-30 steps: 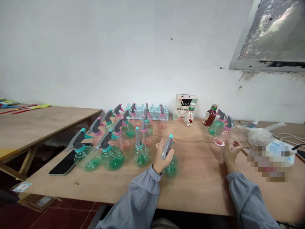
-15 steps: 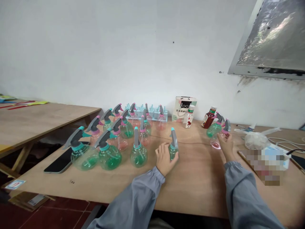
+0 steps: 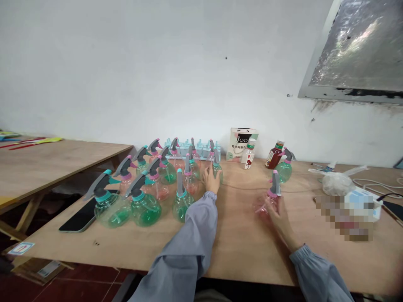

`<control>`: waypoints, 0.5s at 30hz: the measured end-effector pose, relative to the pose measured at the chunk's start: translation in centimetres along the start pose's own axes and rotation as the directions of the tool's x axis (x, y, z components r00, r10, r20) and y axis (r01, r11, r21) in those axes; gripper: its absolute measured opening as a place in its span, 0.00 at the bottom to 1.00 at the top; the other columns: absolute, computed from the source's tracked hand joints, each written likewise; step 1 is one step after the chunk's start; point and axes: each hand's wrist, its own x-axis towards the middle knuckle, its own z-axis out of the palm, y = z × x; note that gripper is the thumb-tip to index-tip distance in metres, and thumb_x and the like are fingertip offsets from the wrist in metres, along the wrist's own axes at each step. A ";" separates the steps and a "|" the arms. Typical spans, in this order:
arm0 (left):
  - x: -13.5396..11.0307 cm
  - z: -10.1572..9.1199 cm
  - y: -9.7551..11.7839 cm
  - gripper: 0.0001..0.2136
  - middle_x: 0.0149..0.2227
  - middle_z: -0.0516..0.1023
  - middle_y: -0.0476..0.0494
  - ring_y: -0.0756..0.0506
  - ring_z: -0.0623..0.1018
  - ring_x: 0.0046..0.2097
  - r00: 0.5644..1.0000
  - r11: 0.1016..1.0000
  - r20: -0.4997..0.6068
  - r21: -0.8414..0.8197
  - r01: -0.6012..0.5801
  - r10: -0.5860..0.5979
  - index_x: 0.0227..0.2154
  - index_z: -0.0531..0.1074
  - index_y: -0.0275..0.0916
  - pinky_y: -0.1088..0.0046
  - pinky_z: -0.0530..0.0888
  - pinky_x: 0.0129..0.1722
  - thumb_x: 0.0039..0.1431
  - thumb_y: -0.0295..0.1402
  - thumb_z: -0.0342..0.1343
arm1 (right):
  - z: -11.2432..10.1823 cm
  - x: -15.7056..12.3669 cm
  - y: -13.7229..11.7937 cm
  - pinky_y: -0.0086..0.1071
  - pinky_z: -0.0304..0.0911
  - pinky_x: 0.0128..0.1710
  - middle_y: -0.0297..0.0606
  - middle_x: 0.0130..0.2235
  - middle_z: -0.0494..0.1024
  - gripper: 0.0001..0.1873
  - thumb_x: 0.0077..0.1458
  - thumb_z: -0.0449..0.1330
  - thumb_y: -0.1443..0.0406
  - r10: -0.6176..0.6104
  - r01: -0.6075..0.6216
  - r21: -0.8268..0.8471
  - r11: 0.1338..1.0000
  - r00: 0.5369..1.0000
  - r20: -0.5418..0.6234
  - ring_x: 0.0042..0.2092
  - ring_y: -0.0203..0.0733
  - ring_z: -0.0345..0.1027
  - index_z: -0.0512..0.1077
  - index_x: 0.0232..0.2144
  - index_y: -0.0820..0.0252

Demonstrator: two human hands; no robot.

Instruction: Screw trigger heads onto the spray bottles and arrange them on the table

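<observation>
Pink bottle point(image 3: 261, 207) risk: leans, head to the R; could slip or tip if R hand point(image 3: 279, 216) loosens, as the round wall looks smooth & prob. gives little purchase.
Teal-collar bottle point(image 3: 217, 173) risk: v. close to the back pink bottle point(image 3: 212, 145); too hard a push fwd by L hand point(image 3: 212, 180) might knock the two together.
L sleeve point(image 3: 201, 226) risk: overlaps front green bottle point(image 3: 178, 208) in view, can't tell if touching; a low, wide pull of the arm could drag it over.
Phone point(image 3: 78, 217) risk: right beside leftmost green bottle point(image 3: 108, 214); if that one's bumped, phone may get hit.
L hand: cupped round near side of teal-collar bottle, fingers on its L, thumb on its R; touching, but can't tell how firm the hold is.
R hand: closed on pink bottle from its R, thumb across near side; can't tell if base is on the table point(image 3: 236, 247) or just off it.
Gap: hands well apart; L reaches farther fwd, R is nearer the wearer.
Past R hand: pink-collar green bottle point(image 3: 285, 172) stands near dk-red bottle point(image 3: 274, 156), no hand on it.
</observation>
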 end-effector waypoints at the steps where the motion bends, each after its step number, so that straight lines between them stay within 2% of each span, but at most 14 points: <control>1: -0.1 0.2 0.1 0.29 0.66 0.62 0.30 0.33 0.63 0.69 0.999 0.999 -0.029 -0.023 0.023 -0.023 0.67 0.59 0.42 0.49 0.59 0.66 0.65 0.42 0.54 | 0.5 -0.8 -0.4 0.51 0.69 0.51 0.40 0.44 0.77 0.29 0.55 0.61 0.42 -0.015 0.015 0.016 1.000 0.999 0.048 0.45 0.50 0.73 0.67 0.50 0.52; 3: -1.0 0.3 0.2 0.30 0.68 0.58 0.26 0.32 0.61 0.70 0.992 0.994 -0.118 -0.099 0.043 -0.055 0.66 0.57 0.38 0.47 0.58 0.67 0.65 0.43 0.53 | 1.4 -2.2 -1.2 0.53 0.67 0.55 0.42 0.47 0.77 0.29 0.57 0.60 0.44 -0.065 0.061 0.033 0.998 0.990 0.125 0.49 0.52 0.74 0.66 0.54 0.52; 4: -1.8 0.3 0.3 0.29 0.68 0.57 0.26 0.32 0.61 0.70 0.988 0.988 -0.152 -0.152 0.006 -0.029 0.66 0.57 0.38 0.47 0.57 0.67 0.66 0.43 0.51 | 1.8 -2.9 -1.7 0.53 0.66 0.57 0.43 0.49 0.77 0.30 0.58 0.60 0.45 -0.089 0.084 0.042 0.996 0.984 0.156 0.52 0.53 0.73 0.65 0.56 0.52; 5: -2.8 0.2 0.3 0.27 0.67 0.58 0.26 0.33 0.62 0.69 0.987 0.975 -0.152 -0.210 -0.078 0.046 0.64 0.58 0.37 0.47 0.58 0.67 0.66 0.44 0.49 | 2.3 -3.5 -2.2 0.53 0.65 0.59 0.44 0.51 0.76 0.31 0.59 0.60 0.46 -0.105 0.097 0.051 0.994 0.978 0.183 0.54 0.53 0.72 0.63 0.58 0.52; 6: -4.0 0.0 0.4 0.27 0.66 0.61 0.27 0.35 0.64 0.68 0.978 0.941 -0.109 -0.273 -0.199 0.176 0.63 0.59 0.37 0.49 0.58 0.67 0.66 0.45 0.48 | 2.8 -4.1 -2.7 0.53 0.64 0.61 0.44 0.54 0.75 0.32 0.60 0.60 0.47 -0.111 0.100 0.058 0.993 0.970 0.215 0.57 0.53 0.71 0.61 0.61 0.52; 7: -5.2 -0.4 0.6 0.28 0.64 0.64 0.28 0.35 0.66 0.66 0.941 0.881 -0.032 -0.342 -0.328 0.338 0.62 0.61 0.37 0.50 0.60 0.67 0.65 0.47 0.50 | 3.3 -4.8 -3.2 0.54 0.63 0.62 0.45 0.57 0.73 0.33 0.61 0.59 0.48 -0.112 0.100 0.061 0.993 0.963 0.245 0.59 0.53 0.70 0.59 0.63 0.51; 8: -6.5 -0.8 0.8 0.31 0.62 0.66 0.28 0.35 0.68 0.65 0.863 0.802 0.069 -0.415 -0.431 0.500 0.61 0.61 0.37 0.51 0.62 0.66 0.61 0.49 0.55 | 3.8 -5.4 -3.8 0.54 0.62 0.63 0.46 0.60 0.72 0.34 0.61 0.59 0.49 -0.115 0.103 0.059 0.993 0.955 0.275 0.61 0.53 0.68 0.57 0.65 0.51; 9: -7.7 -1.3 1.1 0.36 0.62 0.68 0.29 0.35 0.69 0.64 0.769 0.733 0.166 -0.476 -0.486 0.618 0.62 0.62 0.37 0.52 0.63 0.66 0.55 0.51 0.60 | 4.2 -6.2 -4.4 0.54 0.61 0.64 0.46 0.62 0.70 0.35 0.61 0.59 0.49 -0.121 0.111 0.050 0.993 0.945 0.304 0.63 0.54 0.65 0.56 0.66 0.50; 10: -8.7 -1.8 1.5 0.40 0.61 0.69 0.29 0.34 0.71 0.62 0.696 0.697 0.242 -0.518 -0.496 0.676 0.62 0.62 0.37 0.52 0.64 0.65 0.50 0.52 0.65 | 4.6 -6.8 -5.1 0.55 0.60 0.65 0.46 0.64 0.68 0.36 0.62 0.59 0.50 -0.127 0.122 0.037 0.992 0.935 0.330 0.65 0.54 0.63 0.55 0.67 0.50; 11: -9.5 -2.4 1.9 0.42 0.60 0.71 0.30 0.35 0.74 0.59 0.663 0.696 0.302 -0.542 -0.472 0.685 0.62 0.62 0.37 0.52 0.67 0.63 0.47 0.51 0.68 | 4.9 -7.4 -5.7 0.55 0.59 0.66 0.46 0.66 0.66 0.37 0.62 0.59 0.50 -0.135 0.136 0.024 0.990 0.925 0.356 0.67 0.54 0.61 0.54 0.68 0.50; 12: -10.1 -2.9 2.2 0.41 0.59 0.73 0.32 0.36 0.77 0.55 0.668 0.717 0.344 -0.553 -0.424 0.660 0.62 0.63 0.38 0.52 0.69 0.61 0.47 0.49 0.68 | 5.1 -7.9 -6.3 0.56 0.58 0.67 0.46 0.67 0.65 0.38 0.62 0.60 0.50 -0.147 0.153 0.015 0.988 0.909 0.389 0.67 0.54 0.60 0.54 0.69 0.49; 15: -10.7 -4.5 2.8 0.31 0.53 0.78 0.36 0.42 0.80 0.45 0.768 0.777 0.372 -0.579 -0.247 0.522 0.60 0.66 0.40 0.58 0.76 0.54 0.54 0.44 0.65 | 4.7 -7.4 -7.0 0.55 0.60 0.66 0.46 0.65 0.69 0.37 0.60 0.62 0.50 -0.183 0.191 0.038 0.981 0.836 0.518 0.66 0.56 0.62 0.61 0.67 0.51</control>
